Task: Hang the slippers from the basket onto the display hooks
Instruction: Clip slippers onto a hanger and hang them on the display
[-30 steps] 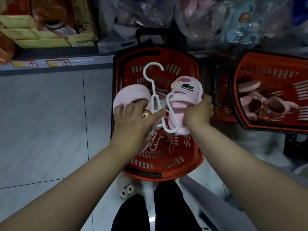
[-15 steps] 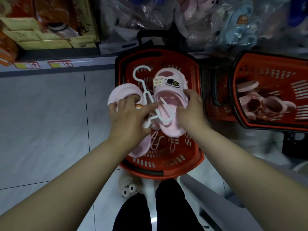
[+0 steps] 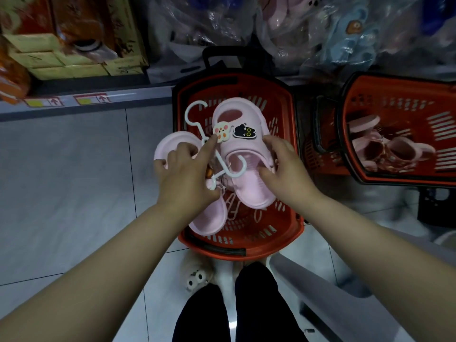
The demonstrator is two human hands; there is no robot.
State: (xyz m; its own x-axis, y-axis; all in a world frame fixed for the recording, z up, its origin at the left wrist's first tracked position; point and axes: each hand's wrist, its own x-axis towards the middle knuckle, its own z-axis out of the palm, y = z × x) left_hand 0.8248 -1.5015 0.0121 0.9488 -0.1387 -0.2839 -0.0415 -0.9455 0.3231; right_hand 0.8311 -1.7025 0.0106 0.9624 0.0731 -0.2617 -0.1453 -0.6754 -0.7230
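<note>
Pink slippers (image 3: 249, 191) were held as a pair above the red basket (image 3: 246, 245) in the middle of the scene. The decorated slipper (image 3: 246, 149), on the right, faced up with two charms (image 3: 222, 130) on its strap. The right hand (image 3: 283, 169) gripped its right edge, thumb curled onto the footbed and fingers round the side. The second slipper (image 3: 172, 143), just left of it, was gripped by the left hand (image 3: 185, 174), whose fingers curled over its toe while the index finger stretched out to the nearer charm. A white hanger (image 3: 195, 119) lay between the two slippers, its hook pointing far and left and one lower arm across the decorated slipper's footbed. More hangers (image 3: 232, 208) lay in the basket's bottom. To the right stood another basket (image 3: 394, 95) holding pink slippers. Cardboard boxes (image 3: 74, 45) and bagged slippers (image 3: 345, 33) sat at the far side.
</note>
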